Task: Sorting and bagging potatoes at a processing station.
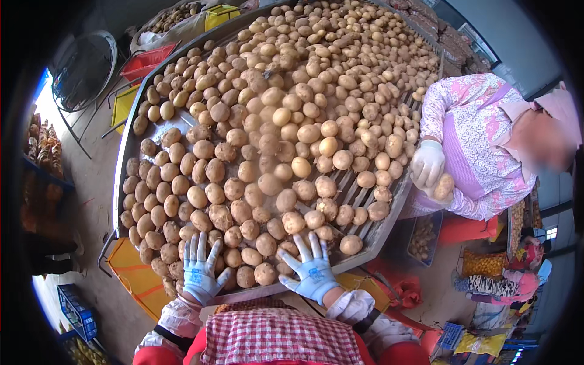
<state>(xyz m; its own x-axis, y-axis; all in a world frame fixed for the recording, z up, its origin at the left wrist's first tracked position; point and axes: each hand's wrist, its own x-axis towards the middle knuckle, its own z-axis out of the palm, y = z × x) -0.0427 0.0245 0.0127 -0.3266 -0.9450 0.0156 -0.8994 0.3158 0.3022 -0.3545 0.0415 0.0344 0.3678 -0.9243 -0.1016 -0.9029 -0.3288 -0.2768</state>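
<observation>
A wide metal sorting table [122, 182] lies before me, covered with potatoes [271, 185]. At its near edge, left of centre, my left hand [200, 269] in a light blue and white work glove rests palm down with fingers spread, over and against potatoes. My right hand [311, 270], gloved alike, is spread near the same edge further right, its fingertips against potatoes. Neither hand grips anything. Between the two hands lie several potatoes. A single potato [351, 245] sits near the table's corner, right of my right hand.
A co-worker in white gloves stands at the table's right side, holding a potato [443, 187]. Yellow sacks [137, 273] hang under the near left edge; a red container [147, 63] stands beyond the left edge. A blue crate [76, 312] is on the floor at left, a potato-filled crate [424, 239] at right.
</observation>
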